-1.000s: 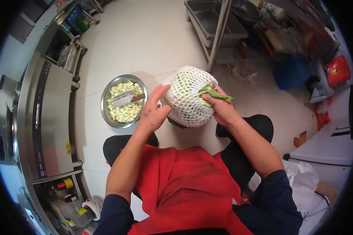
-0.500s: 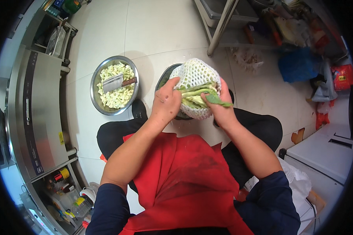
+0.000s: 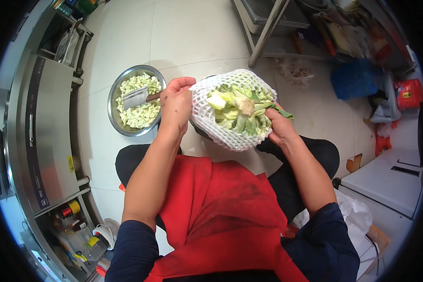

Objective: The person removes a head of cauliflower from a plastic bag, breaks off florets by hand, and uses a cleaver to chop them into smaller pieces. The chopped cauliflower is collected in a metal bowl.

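Note:
A cauliflower point(image 3: 246, 107) with pale green leaves and its cut stem end turned up sits inside a white foam net sleeve point(image 3: 204, 113). My left hand point(image 3: 176, 105) grips the net's left edge and stretches it outward. On the other side my right hand point(image 3: 279, 126) is closed around the cauliflower and net, its thumb on the leaves. To the left, a steel bowl point(image 3: 110, 105) holds cut cauliflower florets point(image 3: 143, 116). Across them lies a cleaver point(image 3: 135, 97) with a brown handle, whose end is near my left hand. A dark container point(image 3: 199, 130) is mostly hidden beneath the cauliflower.
Steel cabinets point(image 3: 56, 131) line the left side, above a low shelf with bottles point(image 3: 95, 246). A metal rack point(image 3: 268, 35) stands at the far right. Beyond my right knee are a blue bag point(image 3: 355, 79) and a white appliance point(image 3: 385, 176). Pale tiles point(image 3: 188, 37) cover the floor.
My left hand has moved left, pulling the foam net open wide. The cauliflower has turned so its stem end faces up. My right hand has shifted slightly right, still holding it.

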Available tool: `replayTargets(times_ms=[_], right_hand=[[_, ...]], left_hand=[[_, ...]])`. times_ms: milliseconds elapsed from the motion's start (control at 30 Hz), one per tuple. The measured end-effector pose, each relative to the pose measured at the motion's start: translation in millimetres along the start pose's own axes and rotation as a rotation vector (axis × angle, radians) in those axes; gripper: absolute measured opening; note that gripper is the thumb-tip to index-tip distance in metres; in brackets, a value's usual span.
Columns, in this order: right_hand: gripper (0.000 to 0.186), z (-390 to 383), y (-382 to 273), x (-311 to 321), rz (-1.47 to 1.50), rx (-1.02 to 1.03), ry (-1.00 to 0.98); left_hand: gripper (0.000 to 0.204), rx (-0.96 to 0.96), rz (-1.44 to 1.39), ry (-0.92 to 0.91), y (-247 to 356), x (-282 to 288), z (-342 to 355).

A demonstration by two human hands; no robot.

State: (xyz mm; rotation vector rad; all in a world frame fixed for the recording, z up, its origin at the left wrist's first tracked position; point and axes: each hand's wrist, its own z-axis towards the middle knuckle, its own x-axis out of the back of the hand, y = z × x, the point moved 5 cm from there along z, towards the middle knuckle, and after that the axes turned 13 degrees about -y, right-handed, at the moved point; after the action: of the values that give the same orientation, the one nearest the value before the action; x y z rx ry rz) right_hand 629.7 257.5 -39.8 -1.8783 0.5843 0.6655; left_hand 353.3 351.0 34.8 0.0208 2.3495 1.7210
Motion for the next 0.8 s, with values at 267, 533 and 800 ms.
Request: replayTargets(times_ms=[267, 533, 800], right_hand=[[0.037, 10, 10, 10, 0.087, 0.052, 0.006], [0.037, 18, 24, 34, 0.074, -0.012, 0.119], [0.038, 12, 17, 23, 0.13, -0.035, 0.141]], left_hand=[[0.028, -0.194, 0.216, 0.257, -17, 38, 22], [0.025, 0.167, -0.15, 0.279, -103, 37, 37], [0.039, 0.071, 0.315, -0.183, -102, 25, 39]])
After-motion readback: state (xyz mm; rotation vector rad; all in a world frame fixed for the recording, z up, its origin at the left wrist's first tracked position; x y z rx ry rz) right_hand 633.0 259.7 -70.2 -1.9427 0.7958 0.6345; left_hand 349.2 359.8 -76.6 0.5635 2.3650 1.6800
